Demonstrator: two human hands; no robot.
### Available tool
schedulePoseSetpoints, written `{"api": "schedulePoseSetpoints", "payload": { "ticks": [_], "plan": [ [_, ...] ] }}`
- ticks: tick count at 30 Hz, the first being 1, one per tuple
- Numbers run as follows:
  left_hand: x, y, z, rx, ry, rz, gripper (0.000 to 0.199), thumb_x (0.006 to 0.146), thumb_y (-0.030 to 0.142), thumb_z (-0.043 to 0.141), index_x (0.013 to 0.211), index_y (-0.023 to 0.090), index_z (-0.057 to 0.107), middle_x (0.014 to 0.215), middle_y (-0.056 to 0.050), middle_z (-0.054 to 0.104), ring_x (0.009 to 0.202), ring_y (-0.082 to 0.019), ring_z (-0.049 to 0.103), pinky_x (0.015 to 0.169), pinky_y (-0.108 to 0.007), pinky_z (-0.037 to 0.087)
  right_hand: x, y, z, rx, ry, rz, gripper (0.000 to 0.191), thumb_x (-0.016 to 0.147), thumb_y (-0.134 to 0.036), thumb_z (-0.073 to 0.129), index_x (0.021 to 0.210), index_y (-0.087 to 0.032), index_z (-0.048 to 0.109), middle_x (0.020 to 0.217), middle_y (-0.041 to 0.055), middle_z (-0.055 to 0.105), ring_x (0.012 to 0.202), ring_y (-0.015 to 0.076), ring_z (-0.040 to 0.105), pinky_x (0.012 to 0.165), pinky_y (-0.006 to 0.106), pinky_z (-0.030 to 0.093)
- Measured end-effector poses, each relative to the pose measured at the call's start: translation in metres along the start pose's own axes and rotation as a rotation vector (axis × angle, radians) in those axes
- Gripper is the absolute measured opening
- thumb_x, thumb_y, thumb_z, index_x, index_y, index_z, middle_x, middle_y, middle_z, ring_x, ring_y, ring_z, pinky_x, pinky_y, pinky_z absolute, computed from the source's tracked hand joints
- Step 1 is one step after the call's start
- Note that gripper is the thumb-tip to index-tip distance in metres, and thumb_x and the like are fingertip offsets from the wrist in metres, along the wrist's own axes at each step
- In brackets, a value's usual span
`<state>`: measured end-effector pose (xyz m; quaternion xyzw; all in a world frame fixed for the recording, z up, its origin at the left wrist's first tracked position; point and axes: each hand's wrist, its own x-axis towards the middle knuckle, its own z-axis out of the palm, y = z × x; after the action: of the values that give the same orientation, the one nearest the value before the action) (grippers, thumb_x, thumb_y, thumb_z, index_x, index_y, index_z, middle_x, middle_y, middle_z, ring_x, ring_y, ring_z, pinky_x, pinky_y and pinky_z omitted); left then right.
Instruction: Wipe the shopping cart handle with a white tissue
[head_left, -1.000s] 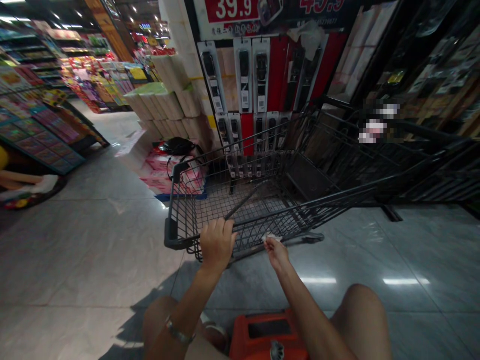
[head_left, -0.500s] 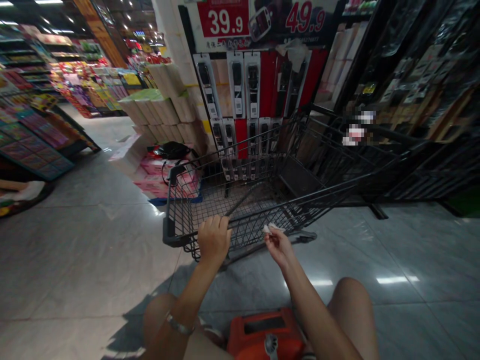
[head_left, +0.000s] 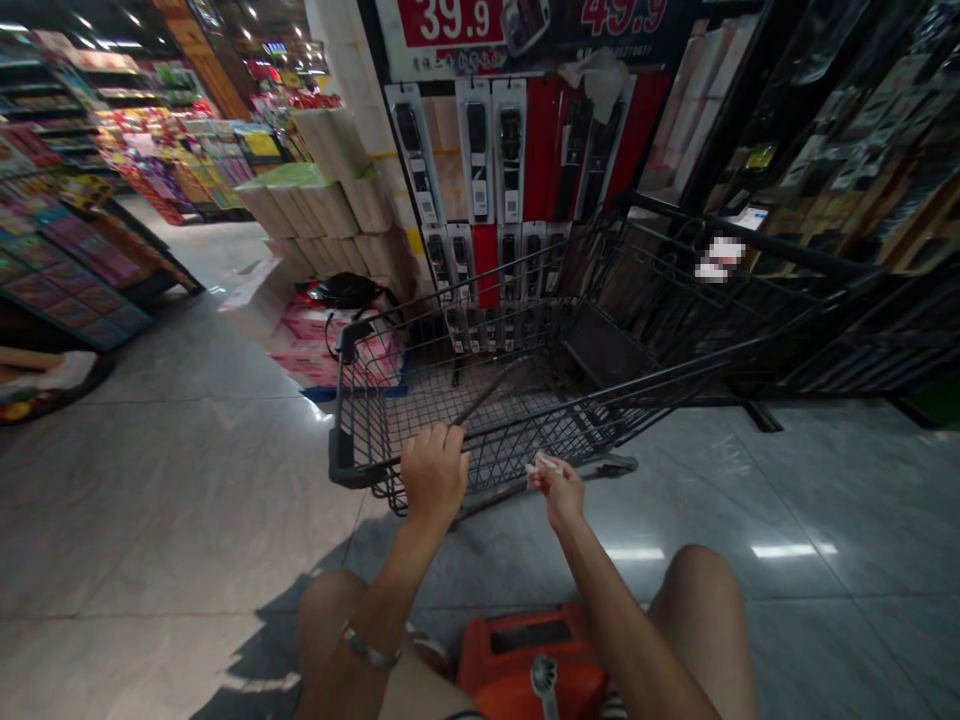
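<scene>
A black wire shopping cart (head_left: 343, 462) stands sideways in front of me, its basket bare apart from a dark flap at the right end. My left hand (head_left: 435, 475) is closed over the near top rail, close to the left corner. Just outside the near mesh side, my right hand (head_left: 561, 492) pinches a small crumpled white tissue (head_left: 543, 465) between thumb and fingers. Whether the tissue touches the wires I cannot tell. Between my legs on the floor is an orange plastic case (head_left: 525, 660), partly hidden by my right forearm.
Behind the cart hangs a rack of packaged straps (head_left: 510, 150) under price signs. Pink packs (head_left: 300, 345) with a black bag (head_left: 349, 290) on top sit beyond the cart's left end. Paper packs (head_left: 300, 205) are stacked behind. A phone-like item (head_left: 750, 217) rests near the handle.
My right hand has turned, with its fingers bunched more tightly around the tissue. My left hand stays on the rail. The view has tipped slightly downward.
</scene>
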<state>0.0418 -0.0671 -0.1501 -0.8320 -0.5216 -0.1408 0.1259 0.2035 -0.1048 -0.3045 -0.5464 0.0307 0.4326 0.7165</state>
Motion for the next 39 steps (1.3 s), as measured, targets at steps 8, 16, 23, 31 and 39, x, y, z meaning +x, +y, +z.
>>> {"api": "schedulePoseSetpoints", "payload": {
  "ticks": [8, 16, 23, 31, 39],
  "plan": [
    [-0.002, 0.004, 0.001, 0.013, 0.015, 0.002, 0.014, 0.078, 0.026, 0.054, 0.090, 0.019, 0.058, 0.082, -0.007, 0.058, 0.083, -0.025, 0.050, 0.069, -0.036, 0.033, 0.013, 0.016, 0.002, -0.098, 0.040, -0.010, 0.040, 0.034, -0.023, 0.082, 0.053, -0.018, 0.046, 0.036, -0.0057, 0.052, 0.031, 0.0103, 0.048, 0.028, 0.019, 0.033],
    [-0.002, 0.005, 0.000, 0.013, 0.010, 0.001, 0.013, 0.078, 0.026, 0.056, 0.089, 0.020, 0.057, 0.082, -0.006, 0.058, 0.083, -0.024, 0.050, 0.069, -0.035, 0.033, 0.012, 0.000, 0.003, -0.044, -0.121, 0.059, 0.021, 0.047, -0.016, 0.075, 0.054, -0.015, 0.056, 0.044, -0.0036, 0.056, 0.038, 0.0076, 0.050, 0.036, 0.018, 0.042],
    [-0.001, 0.005, 0.002, 0.018, 0.033, -0.005, 0.012, 0.076, 0.026, 0.057, 0.087, 0.020, 0.057, 0.081, -0.006, 0.057, 0.083, -0.024, 0.049, 0.069, -0.035, 0.033, 0.010, -0.029, -0.003, -0.001, -0.217, 0.085, 0.022, 0.050, -0.016, 0.074, 0.054, -0.018, 0.052, 0.044, -0.0057, 0.051, 0.043, 0.0083, 0.052, 0.039, 0.017, 0.042],
    [-0.003, 0.005, 0.004, 0.004, 0.066, 0.008, 0.013, 0.076, 0.026, 0.058, 0.088, 0.020, 0.058, 0.080, -0.005, 0.057, 0.081, -0.023, 0.049, 0.068, -0.035, 0.033, -0.004, -0.033, -0.032, -0.019, -0.172, 0.100, 0.030, 0.044, -0.020, 0.077, 0.057, -0.020, 0.050, 0.049, -0.0055, 0.059, 0.040, 0.0086, 0.051, 0.038, 0.019, 0.040],
    [-0.003, 0.007, 0.003, 0.013, 0.068, 0.004, 0.011, 0.075, 0.026, 0.059, 0.084, 0.020, 0.057, 0.079, -0.004, 0.057, 0.080, -0.023, 0.048, 0.068, -0.035, 0.032, -0.005, -0.018, -0.041, -0.050, -0.195, 0.108, 0.033, 0.043, -0.019, 0.079, 0.074, -0.016, 0.070, 0.068, 0.0032, 0.071, 0.056, 0.0139, 0.062, 0.052, 0.024, 0.048]
  ]
}}
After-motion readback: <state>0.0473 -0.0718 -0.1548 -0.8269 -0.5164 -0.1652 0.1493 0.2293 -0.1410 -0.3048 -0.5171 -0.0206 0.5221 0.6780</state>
